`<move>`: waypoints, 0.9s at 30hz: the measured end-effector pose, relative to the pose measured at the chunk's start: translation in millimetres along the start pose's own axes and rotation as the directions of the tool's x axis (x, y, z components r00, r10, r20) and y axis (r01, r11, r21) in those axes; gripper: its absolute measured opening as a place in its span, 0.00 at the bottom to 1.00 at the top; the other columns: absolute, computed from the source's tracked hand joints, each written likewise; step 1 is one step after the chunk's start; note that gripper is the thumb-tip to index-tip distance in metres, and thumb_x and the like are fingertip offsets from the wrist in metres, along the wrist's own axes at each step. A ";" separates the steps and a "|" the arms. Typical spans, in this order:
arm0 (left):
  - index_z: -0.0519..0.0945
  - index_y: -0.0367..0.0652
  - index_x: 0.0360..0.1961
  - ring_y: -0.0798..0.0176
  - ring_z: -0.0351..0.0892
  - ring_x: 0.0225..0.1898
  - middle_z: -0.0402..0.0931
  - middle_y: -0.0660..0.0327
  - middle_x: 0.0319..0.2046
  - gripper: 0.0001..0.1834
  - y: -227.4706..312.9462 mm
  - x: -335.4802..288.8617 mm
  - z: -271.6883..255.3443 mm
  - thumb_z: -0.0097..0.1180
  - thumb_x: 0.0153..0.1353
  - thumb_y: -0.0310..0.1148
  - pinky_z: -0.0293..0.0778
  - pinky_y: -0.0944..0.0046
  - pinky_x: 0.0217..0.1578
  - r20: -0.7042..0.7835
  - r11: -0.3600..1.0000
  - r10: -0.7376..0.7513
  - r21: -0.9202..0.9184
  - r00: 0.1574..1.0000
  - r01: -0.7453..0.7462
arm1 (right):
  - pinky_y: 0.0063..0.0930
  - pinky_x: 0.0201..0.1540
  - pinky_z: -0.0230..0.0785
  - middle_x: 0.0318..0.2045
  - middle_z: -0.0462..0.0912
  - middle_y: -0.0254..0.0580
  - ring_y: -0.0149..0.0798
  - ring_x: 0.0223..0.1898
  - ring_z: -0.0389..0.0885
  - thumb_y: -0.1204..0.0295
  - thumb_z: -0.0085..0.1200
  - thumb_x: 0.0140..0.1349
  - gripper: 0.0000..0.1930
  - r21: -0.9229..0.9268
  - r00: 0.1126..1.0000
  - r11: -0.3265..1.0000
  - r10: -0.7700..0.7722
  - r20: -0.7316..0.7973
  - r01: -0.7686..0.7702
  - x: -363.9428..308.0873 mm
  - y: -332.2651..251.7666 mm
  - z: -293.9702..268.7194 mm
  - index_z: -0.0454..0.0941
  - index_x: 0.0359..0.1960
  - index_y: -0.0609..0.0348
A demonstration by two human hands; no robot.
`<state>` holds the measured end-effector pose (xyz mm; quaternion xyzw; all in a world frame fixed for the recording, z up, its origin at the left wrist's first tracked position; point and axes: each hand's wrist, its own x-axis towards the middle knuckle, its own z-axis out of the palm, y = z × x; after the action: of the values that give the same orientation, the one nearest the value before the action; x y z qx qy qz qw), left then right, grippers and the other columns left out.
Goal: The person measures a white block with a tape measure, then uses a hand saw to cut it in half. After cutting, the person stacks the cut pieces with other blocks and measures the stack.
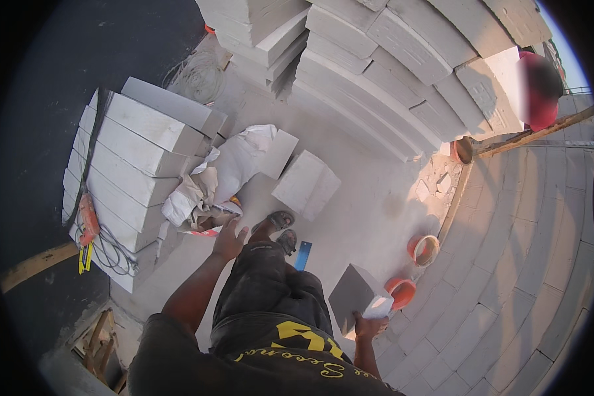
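My right hand (371, 327) is closed on the near edge of a grey-white concrete block (360, 300), beside my right leg. The block is tilted, with one dark shaded face and one brighter face. In front of my left thigh, my left hand (230, 239) has its fingers spread and holds nothing. Close to that hand is a torn, crumpled paper sack (198, 195). Past it lies a white sack (241, 162). Two loose pale blocks sit ahead of my feet, a thin one (279, 153) and a larger one (307, 185). A blue flat blade-like tool (303, 255) lies by my sandals.
A stack of blocks (132, 152) on the left carries an orange power tool (88, 214) and its cable. Tall block stacks (376, 86) stand ahead. Orange buckets (400, 292) line the block wall (501, 264) on the right. A person in red (541, 92) is at the far right.
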<state>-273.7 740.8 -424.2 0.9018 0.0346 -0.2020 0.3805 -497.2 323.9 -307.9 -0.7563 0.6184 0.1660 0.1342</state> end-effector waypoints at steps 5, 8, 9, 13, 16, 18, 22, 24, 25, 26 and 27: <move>0.67 0.33 0.61 0.40 0.63 0.66 0.65 0.42 0.62 0.37 33.2 -1.4 -34.5 0.59 0.62 0.51 0.63 0.50 0.63 0.137 0.998 0.028 -0.052 0.990 -0.021 | 0.51 0.68 0.52 0.61 0.59 0.63 0.62 0.65 0.57 0.62 0.78 0.30 0.63 0.048 0.932 0.933 -0.353 -0.078 0.357 -34.4 -84.3 -49.5 0.45 0.66 0.70; 0.60 0.32 0.67 0.46 0.60 0.68 0.60 0.42 0.67 0.50 81.9 -15.6 -45.5 0.64 0.56 0.58 0.59 0.53 0.65 0.380 0.874 -0.113 -0.402 0.918 0.274 | 0.49 0.68 0.54 0.60 0.60 0.62 0.60 0.65 0.59 0.66 0.77 0.32 0.62 0.212 0.840 0.818 -0.542 -0.027 0.535 -48.7 -114.1 -86.4 0.45 0.67 0.70; 0.57 0.32 0.69 0.48 0.59 0.70 0.59 0.43 0.68 0.54 78.7 -17.4 -33.6 0.65 0.54 0.60 0.58 0.54 0.67 0.423 0.783 -0.064 -0.540 0.904 0.308 | 0.48 0.67 0.54 0.60 0.60 0.61 0.58 0.65 0.60 0.68 0.77 0.33 0.61 0.320 0.804 0.757 -0.595 -0.025 0.570 -51.6 -120.9 -95.6 0.45 0.67 0.70; 0.52 0.34 0.71 0.52 0.55 0.71 0.58 0.46 0.69 0.55 86.8 -20.1 -14.7 0.67 0.54 0.55 0.52 0.56 0.69 0.416 0.588 0.086 -0.755 0.905 0.291 | 0.42 0.66 0.57 0.60 0.62 0.59 0.54 0.63 0.63 0.72 0.75 0.34 0.59 0.465 0.752 0.677 -0.658 0.037 0.570 -114.0 -156.3 -157.7 0.46 0.67 0.70; 0.53 0.35 0.71 0.55 0.56 0.71 0.59 0.50 0.68 0.50 98.5 -27.1 -37.3 0.65 0.57 0.50 0.54 0.56 0.68 0.256 0.276 0.369 -0.948 0.893 0.158 | 0.40 0.63 0.62 0.57 0.66 0.54 0.49 0.60 0.68 0.71 0.74 0.35 0.56 0.748 0.556 0.406 -0.829 0.060 0.525 -134.5 -163.6 -187.4 0.48 0.66 0.69; 0.54 0.35 0.71 0.54 0.66 0.65 0.64 0.51 0.65 0.49 130.9 -50.1 -77.1 0.66 0.55 0.46 0.62 0.53 0.64 0.165 0.097 0.422 -0.986 0.892 0.137 | 0.40 0.59 0.66 0.54 0.70 0.51 0.47 0.56 0.71 0.70 0.70 0.37 0.49 0.858 0.436 0.230 -0.900 0.007 0.460 -133.6 -166.9 -193.8 0.55 0.63 0.69; 0.60 0.32 0.67 0.45 0.80 0.51 0.72 0.41 0.56 0.43 123.9 -92.2 -131.7 0.65 0.53 0.39 0.73 0.47 0.56 0.081 0.054 0.303 -0.996 0.950 0.067 | 0.40 0.54 0.70 0.51 0.73 0.52 0.49 0.52 0.75 0.69 0.64 0.43 0.44 0.972 0.183 0.181 -0.971 0.152 0.152 -167.9 -199.2 -197.0 0.57 0.63 0.68; 0.62 0.31 0.66 0.45 0.79 0.52 0.72 0.40 0.56 0.41 103.1 -106.0 -137.0 0.63 0.53 0.36 0.73 0.47 0.56 0.125 -0.054 0.278 -0.988 0.953 0.145 | 0.41 0.53 0.71 0.50 0.74 0.53 0.50 0.52 0.76 0.71 0.64 0.44 0.40 0.967 0.151 0.251 -0.959 0.241 0.044 -161.3 -215.0 -172.0 0.61 0.62 0.69; 0.63 0.31 0.65 0.45 0.79 0.52 0.72 0.40 0.56 0.39 92.1 -113.2 -138.2 0.62 0.53 0.34 0.73 0.47 0.57 0.152 -0.111 0.270 -0.976 0.951 0.188 | 0.41 0.53 0.71 0.50 0.74 0.53 0.50 0.52 0.76 0.71 0.63 0.46 0.39 0.952 0.106 0.307 -0.947 0.304 0.009 -161.3 -224.1 -163.7 0.61 0.62 0.69; 0.62 0.30 0.65 0.46 0.79 0.52 0.73 0.41 0.56 0.38 86.8 -122.7 -136.4 0.60 0.53 0.32 0.73 0.48 0.56 0.164 -0.173 0.225 -0.963 0.960 0.205 | 0.41 0.53 0.71 0.50 0.74 0.53 0.50 0.52 0.76 0.71 0.62 0.47 0.38 0.932 0.067 0.362 -0.929 0.363 -0.025 -160.3 -234.5 -154.2 0.62 0.61 0.69; 0.62 0.30 0.65 0.45 0.79 0.52 0.73 0.41 0.56 0.38 91.0 -134.0 -138.6 0.60 0.53 0.32 0.73 0.48 0.56 0.116 -0.128 0.152 -0.982 0.982 0.136 | 0.41 0.53 0.71 0.51 0.74 0.53 0.49 0.52 0.76 0.71 0.62 0.48 0.37 0.909 0.029 0.414 -0.909 0.416 -0.057 -159.4 -244.4 -145.9 0.62 0.61 0.70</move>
<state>-329.9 785.6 -223.6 0.2841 0.1325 -0.1900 0.9304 -274.0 455.0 -109.4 -0.5169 0.0815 0.2510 0.8143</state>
